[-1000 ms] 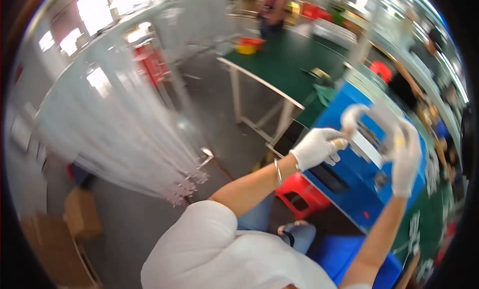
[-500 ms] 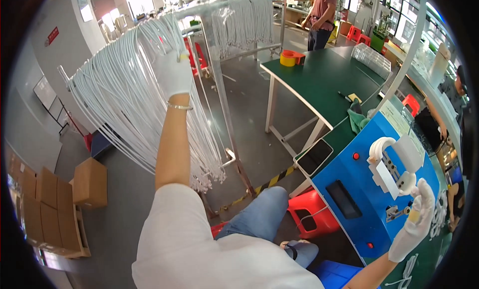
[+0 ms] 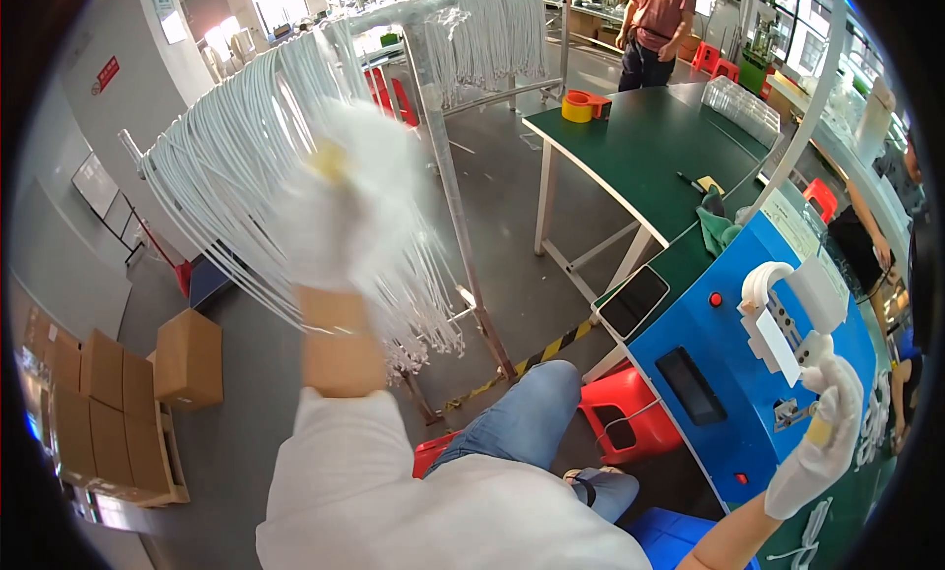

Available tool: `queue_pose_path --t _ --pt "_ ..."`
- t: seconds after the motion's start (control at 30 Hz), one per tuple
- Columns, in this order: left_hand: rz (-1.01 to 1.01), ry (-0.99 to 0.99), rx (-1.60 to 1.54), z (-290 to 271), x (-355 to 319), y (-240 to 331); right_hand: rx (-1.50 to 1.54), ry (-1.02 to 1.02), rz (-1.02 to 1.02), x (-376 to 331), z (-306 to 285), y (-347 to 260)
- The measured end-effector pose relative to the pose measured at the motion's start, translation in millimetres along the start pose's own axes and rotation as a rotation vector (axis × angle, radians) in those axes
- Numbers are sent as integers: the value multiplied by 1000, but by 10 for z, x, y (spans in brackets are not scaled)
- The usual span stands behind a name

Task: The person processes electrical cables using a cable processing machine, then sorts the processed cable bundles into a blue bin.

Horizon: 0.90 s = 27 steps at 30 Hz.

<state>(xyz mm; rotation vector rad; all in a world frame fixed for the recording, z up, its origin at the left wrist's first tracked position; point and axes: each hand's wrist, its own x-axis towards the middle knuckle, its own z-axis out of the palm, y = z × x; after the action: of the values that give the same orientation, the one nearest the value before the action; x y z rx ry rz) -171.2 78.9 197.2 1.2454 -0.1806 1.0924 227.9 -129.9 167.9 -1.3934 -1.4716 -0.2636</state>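
Note:
My left hand (image 3: pixel 340 201), in a white glove with a yellow patch, is smeared by motion in front of a rack of hanging white cables (image 3: pixel 221 166). Its fingers are blurred, and whether a cable is in them cannot be made out. On the right, my gloved right hand (image 3: pixel 822 437) is raised beside a blue bench machine (image 3: pixel 650 358), fingers stretched upward and slightly bent, with no held thing showing. Its fingertips are close to the machine's white curved fixture (image 3: pixel 763 285) and a small metal clamp (image 3: pixel 787 414).
A green-topped table (image 3: pixel 640 152) bears a yellow-and-orange tape dispenser (image 3: pixel 583 105) and a clear tray (image 3: pixel 743 112). A red stool (image 3: pixel 630 412) stands under the machine. Cardboard boxes (image 3: pixel 103 403) are stacked at left. A person (image 3: pixel 658 29) stands beyond the table; another is at the right edge.
My left hand has come down and nearer from the upper part of the hanging cables, now blurred. My right hand stays beside the machine. The view has shifted slightly.

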Motion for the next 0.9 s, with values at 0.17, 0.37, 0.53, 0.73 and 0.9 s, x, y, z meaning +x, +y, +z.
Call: queue_pose_path --t 0.17,0.37,0.53,0.73,0.9 --pt "-825 -210 101 1167 -142 -1995 638 -477 336 344 815 -602" --pt "-492 -977 770 1804 -607 -3027 750 -696 653 236 782 -827" --pt "93 -237 514 1255 53 -2211 321 -526 510 -187 137 -172" --pt "94 -196 23 619 111 -1367 1660 -82 773 -1299 -710 718" --pt "21 19 -192 96 -300 -1329 1626 441 905 -2026 -828 739"
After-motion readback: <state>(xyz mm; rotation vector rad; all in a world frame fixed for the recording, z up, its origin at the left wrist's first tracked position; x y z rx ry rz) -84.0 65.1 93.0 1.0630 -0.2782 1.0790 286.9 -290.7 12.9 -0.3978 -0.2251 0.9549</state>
